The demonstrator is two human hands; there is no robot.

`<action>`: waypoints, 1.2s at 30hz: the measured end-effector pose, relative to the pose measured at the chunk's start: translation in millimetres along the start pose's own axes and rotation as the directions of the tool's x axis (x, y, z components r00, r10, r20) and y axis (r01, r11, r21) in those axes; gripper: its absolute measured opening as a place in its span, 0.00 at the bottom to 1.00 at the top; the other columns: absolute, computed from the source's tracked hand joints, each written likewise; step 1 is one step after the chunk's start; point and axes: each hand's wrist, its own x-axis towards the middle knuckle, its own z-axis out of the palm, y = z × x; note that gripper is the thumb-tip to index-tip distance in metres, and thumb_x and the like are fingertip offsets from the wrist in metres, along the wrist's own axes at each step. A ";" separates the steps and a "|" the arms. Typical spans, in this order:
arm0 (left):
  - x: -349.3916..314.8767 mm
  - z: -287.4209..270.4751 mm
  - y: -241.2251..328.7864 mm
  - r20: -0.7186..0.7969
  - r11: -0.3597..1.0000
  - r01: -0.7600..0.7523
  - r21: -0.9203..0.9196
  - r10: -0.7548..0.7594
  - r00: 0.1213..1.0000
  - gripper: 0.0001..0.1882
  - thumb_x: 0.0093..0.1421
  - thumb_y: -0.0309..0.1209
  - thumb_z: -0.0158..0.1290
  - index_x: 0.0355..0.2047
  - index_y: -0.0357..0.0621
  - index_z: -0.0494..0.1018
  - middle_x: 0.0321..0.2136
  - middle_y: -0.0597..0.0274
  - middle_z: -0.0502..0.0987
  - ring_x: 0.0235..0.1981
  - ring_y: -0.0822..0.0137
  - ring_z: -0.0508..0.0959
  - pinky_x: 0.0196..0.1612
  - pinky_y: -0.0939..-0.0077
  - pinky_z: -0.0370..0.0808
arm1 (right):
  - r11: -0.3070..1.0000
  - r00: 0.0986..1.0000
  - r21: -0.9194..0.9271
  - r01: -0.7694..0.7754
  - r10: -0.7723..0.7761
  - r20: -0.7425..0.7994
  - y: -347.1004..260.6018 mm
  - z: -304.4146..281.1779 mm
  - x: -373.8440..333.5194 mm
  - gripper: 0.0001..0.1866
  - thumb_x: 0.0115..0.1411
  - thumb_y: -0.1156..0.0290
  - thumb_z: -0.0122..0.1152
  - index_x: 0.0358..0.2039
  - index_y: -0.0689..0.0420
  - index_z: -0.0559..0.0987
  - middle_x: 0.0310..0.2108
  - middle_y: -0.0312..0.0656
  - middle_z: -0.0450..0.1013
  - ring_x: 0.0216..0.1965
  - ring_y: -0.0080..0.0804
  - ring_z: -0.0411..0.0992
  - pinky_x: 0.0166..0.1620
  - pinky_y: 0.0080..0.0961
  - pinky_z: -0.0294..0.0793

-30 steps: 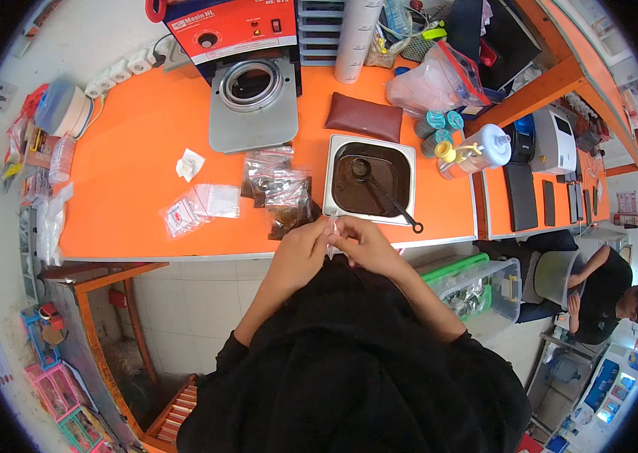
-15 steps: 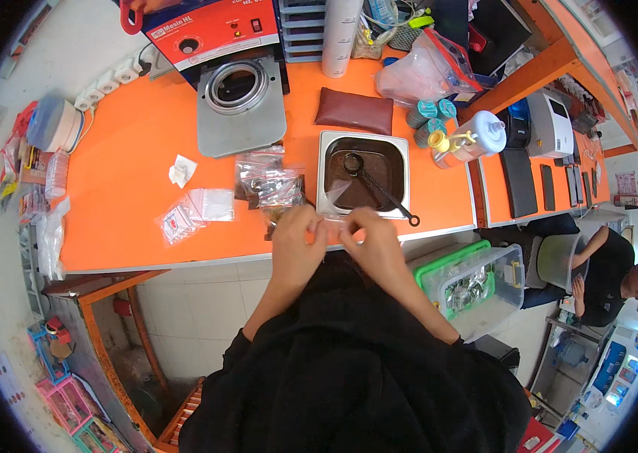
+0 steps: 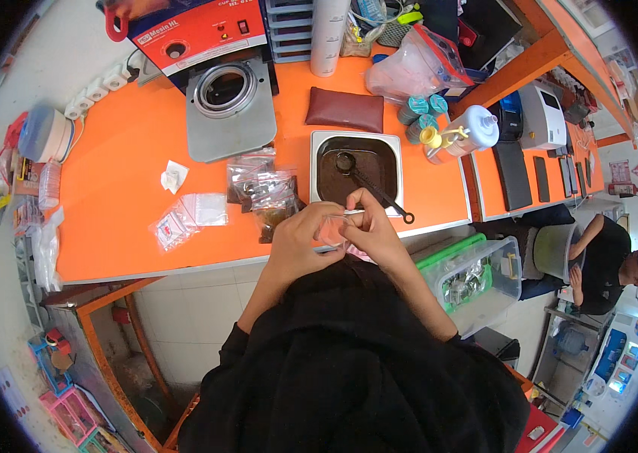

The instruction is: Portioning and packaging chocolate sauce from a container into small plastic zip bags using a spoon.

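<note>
At the counter's near edge both hands meet: left hand (image 3: 296, 245) and right hand (image 3: 370, 235) pinch a small clear bag (image 3: 332, 230) together between fingertips. Filled bags (image 3: 262, 192) just beyond the grip look finished; empty ones (image 3: 187, 217) remain, so roughly midway. Bag's long axis runs hand to hand; mouth direction unclear.

Both forearms come up from the lower edge, black sleeves pushed to the elbows, converging at centre. Left hand (image 3: 298, 245) curled, fingers bent inward, pinching. Right hand (image 3: 370, 230) arched, fingertips meeting the left's. Hands touching, knuckles up, wrists slightly flexed.
</note>
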 end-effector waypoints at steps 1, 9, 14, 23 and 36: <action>-1.0 -1.0 -2.7 0.025 1.000 0.003 0.020 -0.004 1.000 0.24 0.39 0.29 0.62 0.40 0.43 0.68 0.38 0.59 0.73 0.37 0.63 0.76 0.33 0.75 0.73 | 1.000 1.000 0.027 -0.008 0.008 0.017 -2.2 -0.7 -0.8 0.15 0.53 0.81 0.54 0.37 0.54 0.60 0.13 0.27 0.59 0.16 0.10 0.55 0.19 0.13 0.49; -22.5 -7.1 -15.5 -0.038 0.946 0.306 -0.108 -0.312 0.949 0.28 0.40 0.27 0.61 0.44 0.42 0.68 0.36 0.62 0.72 0.27 0.71 0.71 0.23 0.81 0.68 | -0.008 0.759 -0.991 -0.131 -0.644 -0.095 24.8 -68.3 8.0 0.07 0.48 0.70 0.63 0.28 0.57 0.76 0.22 0.38 0.67 0.28 0.35 0.69 0.33 0.32 0.67; -30.6 -7.2 -23.1 -0.089 0.914 0.348 -0.210 -0.372 0.924 0.32 0.41 0.28 0.62 0.49 0.43 0.64 0.37 0.62 0.72 0.28 0.76 0.70 0.23 0.83 0.65 | -0.126 0.828 -0.968 -0.215 -0.549 -0.113 15.6 -70.9 10.2 0.08 0.47 0.71 0.59 0.31 0.52 0.79 0.25 0.36 0.69 0.30 0.32 0.69 0.34 0.32 0.63; -32.2 -12.7 -34.2 -0.220 0.931 0.326 -0.163 -0.356 0.908 0.31 0.41 0.30 0.63 0.47 0.43 0.65 0.34 0.62 0.71 0.27 0.73 0.70 0.29 0.80 0.69 | 0.202 0.952 -0.977 0.064 -0.306 -0.001 16.7 -84.8 5.0 0.09 0.47 0.75 0.57 0.30 0.51 0.81 0.22 0.37 0.73 0.28 0.32 0.72 0.32 0.29 0.65; 14.4 -27.4 -29.6 -0.238 0.955 0.213 0.209 -0.161 0.958 0.32 0.38 0.31 0.65 0.47 0.45 0.69 0.37 0.61 0.72 0.28 0.66 0.71 0.34 0.74 0.71 | 0.942 0.900 -0.328 -0.068 -0.084 -0.428 60.4 -112.2 -30.7 0.09 0.54 0.73 0.59 0.35 0.63 0.79 0.18 0.27 0.66 0.22 0.14 0.61 0.28 0.13 0.60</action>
